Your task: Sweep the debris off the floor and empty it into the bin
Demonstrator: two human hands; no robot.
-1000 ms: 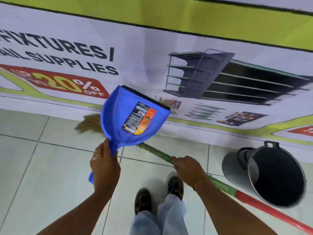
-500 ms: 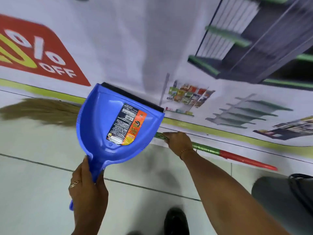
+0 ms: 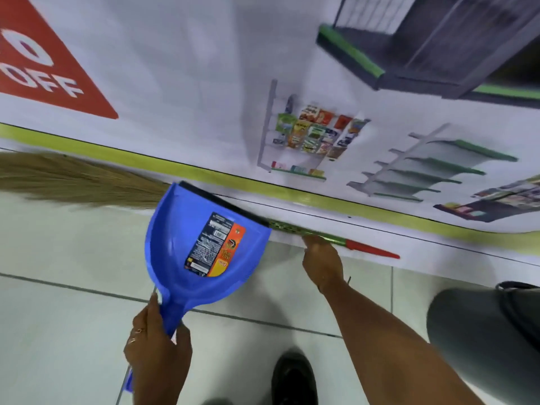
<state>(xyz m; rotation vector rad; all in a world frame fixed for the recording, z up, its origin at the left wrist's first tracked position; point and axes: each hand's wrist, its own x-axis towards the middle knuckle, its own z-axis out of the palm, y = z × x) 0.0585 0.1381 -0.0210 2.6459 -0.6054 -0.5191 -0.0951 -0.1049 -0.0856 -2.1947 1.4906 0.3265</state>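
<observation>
- Left hand (image 3: 156, 353): grip closed around the handle of the blue dustpan (image 3: 204, 247), fingers wrapped over it; two rings show on the fingers.
- Dustpan: open side faces up toward the camera, black lip at the far edge, handle pointing back at the person. A printed label (image 3: 214, 244) in black and orange sits inside the pan. No debris can be made out in it.
- Right hand (image 3: 321, 264): grip closed over the broom (image 3: 295, 229) handle, knuckles up, on the green-wrapped part of the stick.
- Broom: lies low and nearly level along the base of the wall. Straw head (image 3: 73, 182) fans out to the left, passing behind the dustpan; red end of the stick (image 3: 371, 249) juts out to the right past the right hand.
- The dustpan's far right corner overlaps the broom stick in view; whether they touch cannot be told.
- Bin (image 3: 482, 343): grey, at lower right, partly cut off by the frame edge, dark handle at its upper rim. It is to the right of the right forearm, well apart from the dustpan.
- Floor (image 3: 58, 317): pale tiles with dark grout lines. Debris on it cannot be made out; picture is soft with blur.
- Banner (image 3: 175, 83): covers the wall ahead, with a red "OFF" patch at left, shelving pictures at right, and a yellow-green stripe along its lower edge.
- One dark shoe (image 3: 293, 378) shows at the bottom, between the two arms.
</observation>
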